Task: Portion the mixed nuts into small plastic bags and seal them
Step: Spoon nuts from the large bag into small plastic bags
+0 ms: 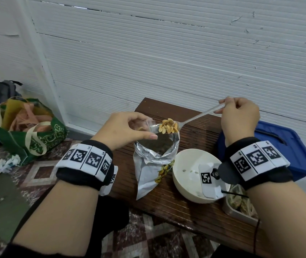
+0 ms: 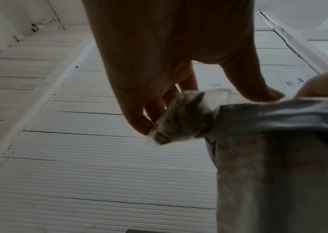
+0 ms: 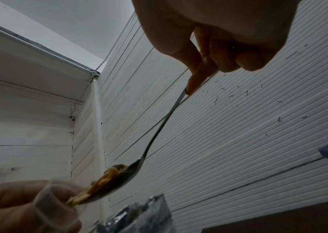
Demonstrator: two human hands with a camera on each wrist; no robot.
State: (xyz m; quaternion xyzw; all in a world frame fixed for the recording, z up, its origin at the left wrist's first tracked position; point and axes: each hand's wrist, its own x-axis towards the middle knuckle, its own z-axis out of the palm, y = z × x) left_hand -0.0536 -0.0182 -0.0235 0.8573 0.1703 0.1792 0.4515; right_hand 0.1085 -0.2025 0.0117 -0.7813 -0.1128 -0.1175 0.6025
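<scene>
Hands meet above the open silver foil nut bag (image 1: 153,161): the left hand (image 1: 125,130) pinches a small clear plastic bag (image 1: 147,125), the right hand (image 1: 239,116) grips a long metal spoon (image 1: 195,117) heaped with pale mixed nuts (image 1: 168,126).

Largest first: the dark brown slatted wooden surface (image 1: 185,207) carries the foil bag at its centre, standing upright and gaping. At 3 o'clock from the surface lies a blue plastic lid (image 1: 288,148). At 4 o'clock from the foil bag, just beside it, sits a round white bowl (image 1: 187,164). The left thumb and curled fingers (image 2: 139,123) hold the small bag's mouth open directly over the foil bag, at 12 o'clock from it; a few nuts show inside. The right fingers are curled round the spoon's handle end at 2 o'clock, and the loaded spoon bowl sits at the small bag's rim.
</scene>
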